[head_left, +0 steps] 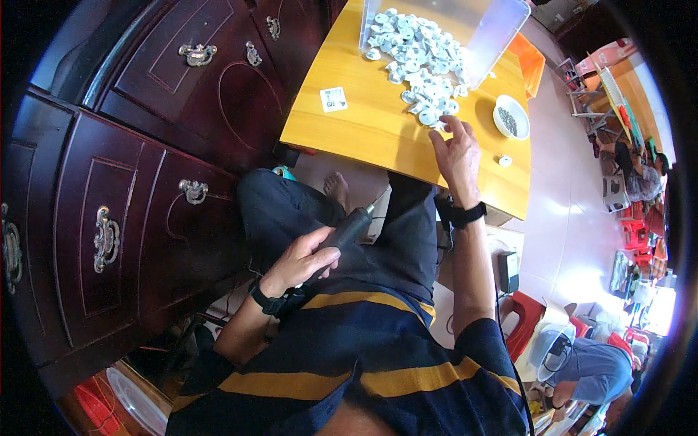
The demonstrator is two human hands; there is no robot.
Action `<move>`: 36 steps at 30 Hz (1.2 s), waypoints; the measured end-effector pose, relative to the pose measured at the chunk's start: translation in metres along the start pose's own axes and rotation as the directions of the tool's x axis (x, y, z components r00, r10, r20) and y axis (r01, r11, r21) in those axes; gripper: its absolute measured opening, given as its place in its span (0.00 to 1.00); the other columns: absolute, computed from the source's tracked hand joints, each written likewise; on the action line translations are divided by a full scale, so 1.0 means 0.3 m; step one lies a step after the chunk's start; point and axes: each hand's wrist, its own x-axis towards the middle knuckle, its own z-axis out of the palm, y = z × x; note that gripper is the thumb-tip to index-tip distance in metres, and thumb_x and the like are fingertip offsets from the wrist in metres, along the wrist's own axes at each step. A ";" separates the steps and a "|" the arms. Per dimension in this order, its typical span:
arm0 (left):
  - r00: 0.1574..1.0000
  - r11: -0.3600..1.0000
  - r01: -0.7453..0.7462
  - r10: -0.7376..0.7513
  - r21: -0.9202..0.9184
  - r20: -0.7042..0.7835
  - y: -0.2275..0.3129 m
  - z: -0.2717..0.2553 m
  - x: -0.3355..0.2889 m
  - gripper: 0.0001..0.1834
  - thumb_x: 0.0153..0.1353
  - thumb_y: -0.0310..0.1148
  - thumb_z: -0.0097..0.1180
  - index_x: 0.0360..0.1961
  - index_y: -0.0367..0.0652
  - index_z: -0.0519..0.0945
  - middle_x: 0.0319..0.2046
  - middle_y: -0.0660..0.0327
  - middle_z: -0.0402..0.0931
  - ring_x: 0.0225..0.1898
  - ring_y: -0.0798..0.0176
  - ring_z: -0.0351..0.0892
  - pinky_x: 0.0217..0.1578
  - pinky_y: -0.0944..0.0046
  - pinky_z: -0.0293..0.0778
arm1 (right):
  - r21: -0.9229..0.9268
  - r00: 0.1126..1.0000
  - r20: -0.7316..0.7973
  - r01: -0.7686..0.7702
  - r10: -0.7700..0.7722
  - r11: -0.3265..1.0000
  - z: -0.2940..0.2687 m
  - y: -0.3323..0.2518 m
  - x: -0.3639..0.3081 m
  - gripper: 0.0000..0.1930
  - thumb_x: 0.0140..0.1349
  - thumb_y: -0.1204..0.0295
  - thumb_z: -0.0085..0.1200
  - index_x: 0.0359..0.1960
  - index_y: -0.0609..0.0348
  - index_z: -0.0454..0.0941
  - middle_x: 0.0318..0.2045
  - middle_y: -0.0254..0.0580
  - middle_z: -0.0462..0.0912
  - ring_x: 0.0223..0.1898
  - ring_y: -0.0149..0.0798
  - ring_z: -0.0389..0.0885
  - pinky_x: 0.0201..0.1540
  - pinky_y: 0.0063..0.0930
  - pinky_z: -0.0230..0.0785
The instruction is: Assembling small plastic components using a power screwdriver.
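Note:
My left hand (pixel 302 260) is wrapped round a black electric screwdriver (pixel 347 231) above my lap, its metal tip pointing up and to the right. Over the near edge of the yellow table (pixel 349 142), my right hand (pixel 459 154) reaches forward with thumb and fingers apart. Its fingertips are at the closest pieces of a pile of small white round plastic parts (pixel 418 54). Whether they touch one is hard to see. The pile spills from a clear plastic bin (pixel 502 36) lying on the table. A single white part (pixel 504 160) lies apart, right of my right hand.
A white bowl (pixel 511 116) of small metal pieces, apparently screws, stands at the table's right side. A square printed card (pixel 334 99) lies on the left. Dark wooden drawers (pixel 145 182) line my left. An orange bin (pixel 529 62) is behind the table; another person (pixel 600 370) is at lower right.

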 end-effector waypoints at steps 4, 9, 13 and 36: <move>0.999 0.999 -0.020 0.019 -0.032 -0.025 -0.029 -0.006 -0.005 0.13 0.66 0.34 0.51 0.47 0.38 0.73 0.26 0.66 0.73 0.24 0.75 0.72 0.26 0.73 0.72 | -0.142 0.998 0.029 -0.042 0.047 0.989 0.046 0.036 0.062 0.16 0.55 0.64 0.61 0.44 0.56 0.78 0.36 0.52 0.81 0.37 0.53 0.81 0.39 0.43 0.74; 0.999 0.999 -0.010 0.008 -0.034 -0.041 -0.016 -0.004 -0.009 0.13 0.66 0.34 0.51 0.47 0.38 0.73 0.26 0.66 0.74 0.23 0.75 0.72 0.25 0.73 0.72 | -0.112 0.989 0.103 -0.099 0.110 0.989 0.074 0.073 0.085 0.12 0.57 0.66 0.59 0.40 0.57 0.79 0.35 0.53 0.81 0.38 0.54 0.81 0.42 0.44 0.73; 1.000 1.000 0.001 -0.001 -0.009 -0.018 0.001 0.001 0.000 0.13 0.66 0.35 0.51 0.47 0.38 0.73 0.26 0.67 0.74 0.23 0.75 0.72 0.25 0.73 0.72 | 0.004 0.993 0.086 -0.084 0.083 0.996 0.071 0.133 0.057 0.10 0.57 0.68 0.57 0.39 0.57 0.79 0.34 0.53 0.82 0.38 0.53 0.81 0.43 0.42 0.73; 0.994 0.990 -0.052 0.064 0.133 -0.088 0.085 0.062 0.209 0.11 0.66 0.37 0.52 0.42 0.40 0.74 0.25 0.67 0.72 0.22 0.74 0.72 0.24 0.73 0.71 | 0.703 0.909 0.345 -0.417 0.235 0.576 0.063 0.071 -0.128 0.12 0.60 0.80 0.57 0.46 0.58 0.79 0.34 0.30 0.80 0.34 0.23 0.77 0.39 0.17 0.71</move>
